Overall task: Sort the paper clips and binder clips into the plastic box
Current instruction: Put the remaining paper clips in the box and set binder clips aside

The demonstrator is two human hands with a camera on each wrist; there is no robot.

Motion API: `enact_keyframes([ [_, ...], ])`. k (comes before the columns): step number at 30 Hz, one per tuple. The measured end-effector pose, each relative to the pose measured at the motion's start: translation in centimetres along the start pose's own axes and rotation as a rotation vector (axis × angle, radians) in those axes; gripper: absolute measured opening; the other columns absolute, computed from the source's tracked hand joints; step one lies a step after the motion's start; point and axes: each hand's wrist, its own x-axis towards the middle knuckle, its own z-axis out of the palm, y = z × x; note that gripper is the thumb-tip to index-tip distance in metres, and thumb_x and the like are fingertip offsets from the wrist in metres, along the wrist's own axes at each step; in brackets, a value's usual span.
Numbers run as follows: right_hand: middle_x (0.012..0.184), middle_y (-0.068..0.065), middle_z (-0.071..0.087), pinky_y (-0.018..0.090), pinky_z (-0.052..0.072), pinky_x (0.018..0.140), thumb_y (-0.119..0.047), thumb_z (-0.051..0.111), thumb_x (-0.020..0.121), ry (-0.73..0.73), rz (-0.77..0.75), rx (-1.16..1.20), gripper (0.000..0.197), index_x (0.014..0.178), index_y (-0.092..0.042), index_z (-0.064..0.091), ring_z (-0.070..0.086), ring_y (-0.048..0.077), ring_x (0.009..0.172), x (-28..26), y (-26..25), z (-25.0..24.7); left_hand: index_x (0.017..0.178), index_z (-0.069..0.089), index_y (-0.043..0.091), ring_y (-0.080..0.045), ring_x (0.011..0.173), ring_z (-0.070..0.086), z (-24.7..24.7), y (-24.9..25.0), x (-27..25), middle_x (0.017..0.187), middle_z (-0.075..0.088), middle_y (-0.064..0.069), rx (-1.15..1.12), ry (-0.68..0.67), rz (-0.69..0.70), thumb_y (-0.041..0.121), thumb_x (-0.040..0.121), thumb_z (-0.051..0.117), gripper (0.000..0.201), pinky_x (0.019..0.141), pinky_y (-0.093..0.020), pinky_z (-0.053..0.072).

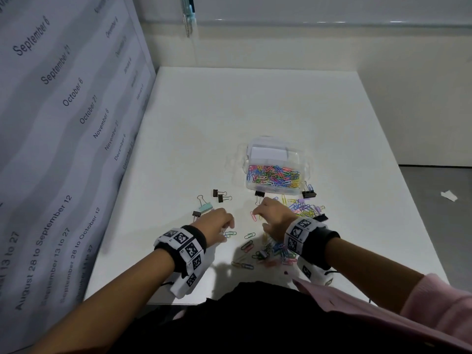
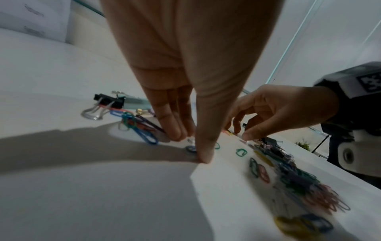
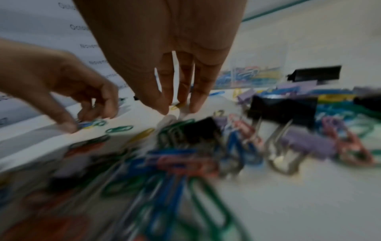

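White table [image 1: 255,103] bare beyond plastic box [image 1: 274,191], left hand [image 1: 217,224] grip and right hand [image 1: 274,217] grip unclear

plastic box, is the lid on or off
Off: the plastic box is open-topped, with colored paper clips lying exposed in its near compartment.

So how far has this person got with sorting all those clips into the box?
Partly done. The plastic box already holds a heap of coloured paper clips in its near section. Right now the left hand is picking at loose clips on the table, and the right hand reaches down too. Left: scattered paper clips and several binder clips outside the box.
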Motion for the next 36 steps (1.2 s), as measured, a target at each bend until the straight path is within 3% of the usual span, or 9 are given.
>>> enact_keyframes([
  [4, 0.113, 0.015, 0.055, 0.035, 0.042, 0.096, 0.002, 0.052, 0.078, -0.065, -0.096, -0.003, 0.043, 0.118, -0.012, 0.057, 0.051, 0.028, 0.107, -0.3, -0.6, 1.1, 0.109, 0.06, 0.006, -0.015, 0.08, 0.049, 0.6, 1.2, 0.8, 0.099, 0.053, -0.01, -0.051, 0.045, -0.005, 0.007, 0.082, 0.064, 0.027, 0.078, -0.029, 0.044],
  [7, 0.116, 0.01, 0.059, 0.025, 0.039, 0.09, 0.0, 0.051, 0.081, -0.109, -0.098, -0.032, 0.042, 0.12, -0.015, 0.057, 0.053, 0.025, 0.107, -0.2, -0.5, 0.7, 0.11, 0.06, 0.007, -0.015, 0.079, 0.05, 1.1, 2.2, 1.3, 0.102, 0.059, -0.013, -0.105, 0.097, -0.009, 0.011, 0.081, 0.068, 0.03, 0.081, -0.033, 0.046],
  [11, 0.117, 0.01, 0.055, 0.026, 0.038, 0.088, -0.014, 0.066, 0.078, -0.07, -0.076, -0.029, 0.045, 0.121, -0.016, 0.055, 0.052, 0.024, 0.108, -0.6, 0.8, -0.3, 0.122, 0.049, 0.013, -0.017, 0.08, 0.049, 1.6, 3.3, 1.3, 0.1, 0.048, -0.004, -0.17, 0.089, 0.023, 0.028, 0.07, 0.077, 0.06, 0.072, -0.027, 0.042],
  [14, 0.111, 0.016, 0.05, 0.031, 0.041, 0.084, -0.02, 0.079, 0.067, -0.043, -0.122, -0.029, 0.061, 0.121, -0.012, 0.054, 0.051, 0.027, 0.097, -1.2, 1.8, 0.0, 0.128, 0.041, 0.015, -0.023, 0.097, 0.052, 2.1, 3.8, 1.3, 0.115, 0.043, -0.005, -0.028, 0.036, 0.048, 0.03, 0.065, 0.079, 0.076, 0.081, -0.03, 0.046],
  [20, 0.09, 0.02, 0.054, 0.029, 0.044, 0.068, -0.025, 0.083, 0.059, -0.02, -0.164, 0.06, 0.05, 0.1, -0.004, 0.063, 0.056, 0.031, 0.075, -1.0, 1.4, 2.1, 0.111, 0.049, 0.006, -0.031, 0.099, 0.052, 2.6, 4.2, 1.9, 0.114, 0.044, -0.013, 0.066, 0.05, 0.075, 0.013, 0.076, 0.067, 0.04, 0.08, -0.036, 0.042],
  [24, 0.104, 0.013, 0.059, 0.022, 0.034, 0.076, -0.02, 0.073, 0.074, 0.03, -0.07, 0.095, 0.033, 0.104, -0.011, 0.062, 0.054, 0.026, 0.097, -0.4, 0.8, 1.4, 0.113, 0.052, 0.005, -0.032, 0.102, 0.053, 2.5, 3.9, 2.0, 0.116, 0.047, -0.014, 0.049, 0.109, 0.05, 0.014, 0.087, 0.056, 0.028, 0.087, -0.038, 0.043],
  [27, 0.103, 0.009, 0.061, 0.023, 0.034, 0.075, -0.024, 0.07, 0.076, 0.002, -0.01, 0.106, 0.03, 0.104, -0.014, 0.063, 0.052, 0.021, 0.091, -0.3, 0.7, 0.5, 0.116, 0.052, 0.009, -0.029, 0.102, 0.054, 2.1, 3.6, 1.9, 0.115, 0.048, -0.011, 0.01, 0.134, 0.044, 0.021, 0.085, 0.061, 0.035, 0.087, -0.035, 0.044],
  [32, 0.108, 0.004, 0.048, 0.025, 0.039, 0.079, -0.032, 0.079, 0.066, -0.029, 0.021, 0.047, 0.061, 0.117, -0.017, 0.05, 0.044, 0.014, 0.09, -0.8, 1.5, 0.2, 0.124, 0.043, 0.013, -0.023, 0.102, 0.05, 1.5, 3.2, 0.9, 0.117, 0.043, -0.006, -0.012, 0.059, 0.012, 0.035, 0.065, 0.079, 0.072, 0.087, -0.037, 0.048],
  [36, 0.101, 0.01, 0.047, 0.027, 0.041, 0.076, -0.023, 0.083, 0.06, 0.046, -0.044, 0.09, 0.059, 0.111, -0.009, 0.055, 0.048, 0.02, 0.085, -1.0, 1.2, 1.7, 0.119, 0.045, 0.011, -0.026, 0.099, 0.053, 2.0, 3.6, 1.0, 0.117, 0.043, -0.007, -0.012, 0.09, -0.022, 0.033, 0.067, 0.078, 0.065, 0.085, -0.037, 0.048],
])
